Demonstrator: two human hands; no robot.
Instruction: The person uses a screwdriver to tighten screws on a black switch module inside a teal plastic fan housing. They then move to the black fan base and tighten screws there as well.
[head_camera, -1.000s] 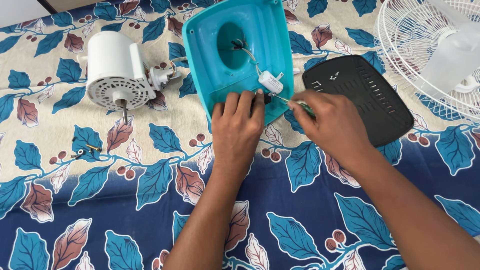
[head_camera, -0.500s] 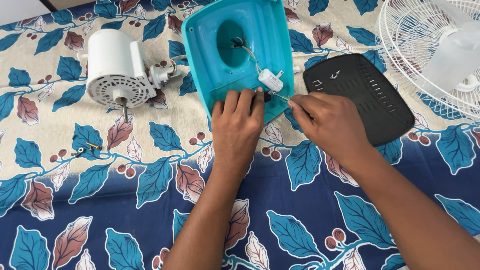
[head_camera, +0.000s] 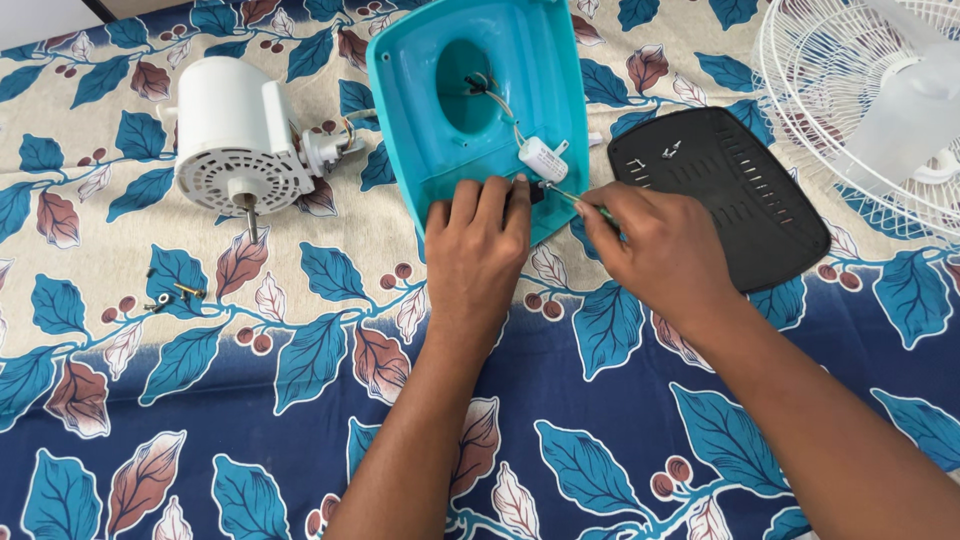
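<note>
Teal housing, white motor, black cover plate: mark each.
teal housing (head_camera: 455, 45), head view, on the inner wall above the round opening.
white motor (head_camera: 225, 110), head view, on the smooth side of its casing.
black cover plate (head_camera: 745, 205), head view, on the slotted middle.

We look from a single head-worn camera, steeply down and slightly forward over our own forearms, close enough that the patterned cloth (head_camera: 200, 400) fills the frame. There is no second view to share any part of it.
</note>
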